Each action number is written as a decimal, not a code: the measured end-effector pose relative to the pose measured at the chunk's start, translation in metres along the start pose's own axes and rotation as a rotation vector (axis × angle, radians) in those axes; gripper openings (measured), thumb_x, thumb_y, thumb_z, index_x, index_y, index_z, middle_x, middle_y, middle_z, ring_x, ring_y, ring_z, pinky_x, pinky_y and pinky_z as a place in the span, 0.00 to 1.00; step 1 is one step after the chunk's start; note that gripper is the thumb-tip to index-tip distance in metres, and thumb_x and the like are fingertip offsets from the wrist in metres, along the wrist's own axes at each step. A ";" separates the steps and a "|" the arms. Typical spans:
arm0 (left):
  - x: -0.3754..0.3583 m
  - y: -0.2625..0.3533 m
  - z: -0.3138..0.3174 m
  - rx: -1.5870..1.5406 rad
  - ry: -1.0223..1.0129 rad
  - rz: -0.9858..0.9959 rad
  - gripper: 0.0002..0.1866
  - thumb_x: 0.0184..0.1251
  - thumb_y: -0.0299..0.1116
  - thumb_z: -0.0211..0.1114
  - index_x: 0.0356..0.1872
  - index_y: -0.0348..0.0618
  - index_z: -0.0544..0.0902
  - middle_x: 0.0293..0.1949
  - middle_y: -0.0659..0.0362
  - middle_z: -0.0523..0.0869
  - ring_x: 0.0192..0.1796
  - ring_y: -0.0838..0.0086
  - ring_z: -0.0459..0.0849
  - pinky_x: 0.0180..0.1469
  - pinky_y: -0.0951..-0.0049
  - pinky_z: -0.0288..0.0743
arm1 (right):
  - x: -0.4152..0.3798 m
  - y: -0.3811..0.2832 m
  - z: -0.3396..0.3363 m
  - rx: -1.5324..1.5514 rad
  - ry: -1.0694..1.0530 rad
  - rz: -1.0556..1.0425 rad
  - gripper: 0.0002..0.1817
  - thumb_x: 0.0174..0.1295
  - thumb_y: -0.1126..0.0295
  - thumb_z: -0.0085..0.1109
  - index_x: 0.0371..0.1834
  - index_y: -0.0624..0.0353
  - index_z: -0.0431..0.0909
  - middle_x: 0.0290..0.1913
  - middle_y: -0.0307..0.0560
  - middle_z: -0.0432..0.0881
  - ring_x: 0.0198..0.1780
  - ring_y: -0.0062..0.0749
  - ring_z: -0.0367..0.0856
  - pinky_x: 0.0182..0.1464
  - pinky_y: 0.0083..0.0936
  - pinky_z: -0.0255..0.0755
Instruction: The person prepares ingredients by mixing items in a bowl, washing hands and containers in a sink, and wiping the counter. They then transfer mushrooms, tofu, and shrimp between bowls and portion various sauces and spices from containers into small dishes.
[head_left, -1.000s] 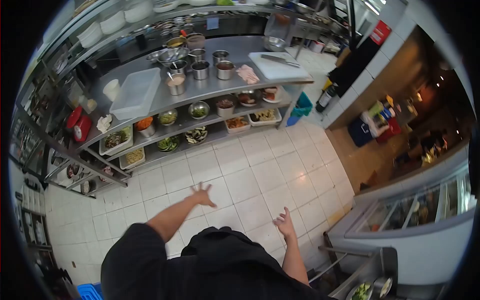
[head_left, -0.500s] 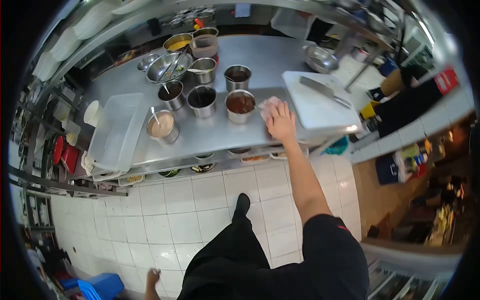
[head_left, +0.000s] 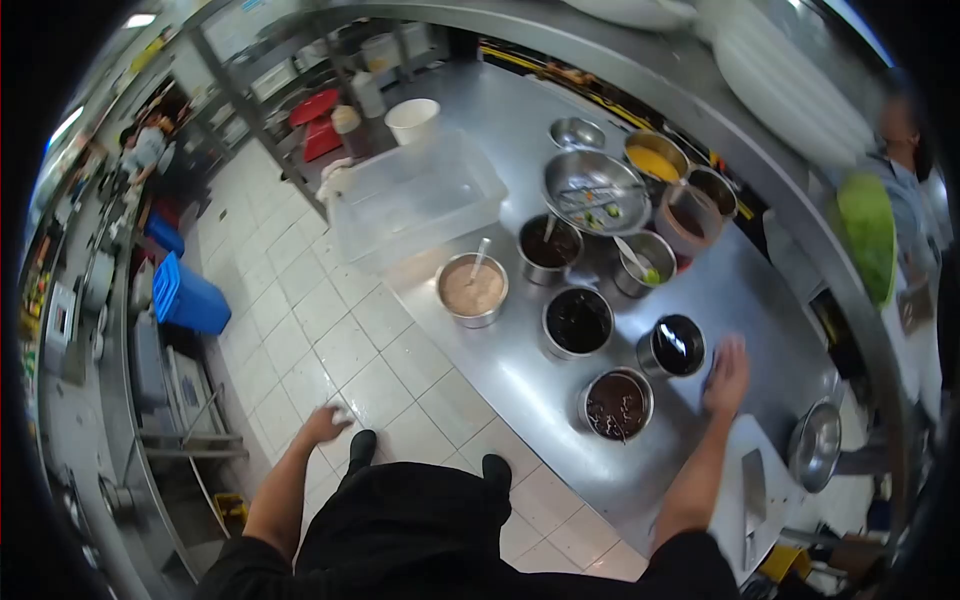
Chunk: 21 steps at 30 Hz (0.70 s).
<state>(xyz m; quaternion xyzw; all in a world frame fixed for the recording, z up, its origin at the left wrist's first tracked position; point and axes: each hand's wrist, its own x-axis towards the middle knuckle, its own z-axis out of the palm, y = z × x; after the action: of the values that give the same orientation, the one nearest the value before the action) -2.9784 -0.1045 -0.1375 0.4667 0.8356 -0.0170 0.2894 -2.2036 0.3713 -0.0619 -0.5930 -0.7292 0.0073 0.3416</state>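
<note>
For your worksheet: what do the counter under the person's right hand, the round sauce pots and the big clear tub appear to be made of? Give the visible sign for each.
Counter: seemingly brushed stainless steel, grey with soft smeared reflections under the right hand.
Sauce pots: probably polished steel, with bright shiny rims.
Clear tub: likely plastic, translucent and slightly cloudy, the surface beneath showing through it.

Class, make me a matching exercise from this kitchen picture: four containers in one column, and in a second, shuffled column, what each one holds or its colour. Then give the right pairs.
Column one:
1. pot with a spoon
2. pot nearest the right hand
3. far pot by the wall
4. bin on the floor

Column two:
A. blue
B. yellow sauce
C. pale beige sauce
D. dark brown sauce

Right pairs: 1-C, 2-D, 3-B, 4-A. The right hand rests flat on the steel counter.
</note>
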 end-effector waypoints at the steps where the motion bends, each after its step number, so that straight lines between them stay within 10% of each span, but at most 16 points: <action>1: 0.015 0.038 -0.028 -0.162 0.150 0.054 0.30 0.67 0.54 0.73 0.55 0.34 0.87 0.56 0.38 0.89 0.63 0.45 0.85 0.66 0.52 0.79 | -0.033 -0.030 -0.014 -0.155 0.080 -0.007 0.22 0.81 0.61 0.48 0.64 0.65 0.82 0.71 0.62 0.79 0.74 0.60 0.73 0.77 0.49 0.64; 4: 0.066 0.096 -0.109 -0.660 0.383 -0.149 0.25 0.76 0.51 0.68 0.50 0.33 0.88 0.42 0.50 0.93 0.42 0.63 0.90 0.49 0.64 0.83 | -0.165 -0.111 -0.036 -0.418 0.032 0.195 0.23 0.81 0.61 0.47 0.71 0.63 0.77 0.71 0.62 0.78 0.73 0.58 0.74 0.74 0.50 0.64; 8: 0.112 0.145 -0.219 -1.505 0.377 -0.063 0.34 0.76 0.61 0.65 0.66 0.40 0.73 0.65 0.49 0.76 0.60 0.50 0.83 0.53 0.51 0.85 | -0.276 -0.248 -0.054 0.079 -0.134 0.186 0.14 0.77 0.67 0.51 0.55 0.60 0.84 0.56 0.56 0.84 0.58 0.56 0.77 0.63 0.54 0.66; 17: 0.132 0.115 -0.262 -1.420 -0.086 0.242 0.33 0.75 0.56 0.69 0.73 0.49 0.74 0.68 0.52 0.76 0.62 0.54 0.82 0.57 0.55 0.83 | -0.189 -0.569 0.048 0.842 -0.647 -0.163 0.13 0.73 0.76 0.57 0.56 0.67 0.84 0.43 0.51 0.81 0.42 0.33 0.83 0.43 0.26 0.76; 21: 0.100 0.016 -0.216 -1.427 -0.166 0.227 0.32 0.78 0.53 0.67 0.76 0.51 0.73 0.66 0.54 0.80 0.59 0.62 0.84 0.56 0.58 0.83 | -0.151 -0.654 0.134 0.923 -0.688 0.199 0.16 0.75 0.71 0.62 0.61 0.66 0.82 0.49 0.42 0.87 0.49 0.24 0.84 0.51 0.23 0.79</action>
<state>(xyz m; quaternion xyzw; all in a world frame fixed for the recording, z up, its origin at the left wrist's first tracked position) -3.1066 0.0457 -0.0034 0.2451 0.5649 0.5269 0.5859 -2.8243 0.0991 0.0334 -0.4120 -0.6602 0.5486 0.3057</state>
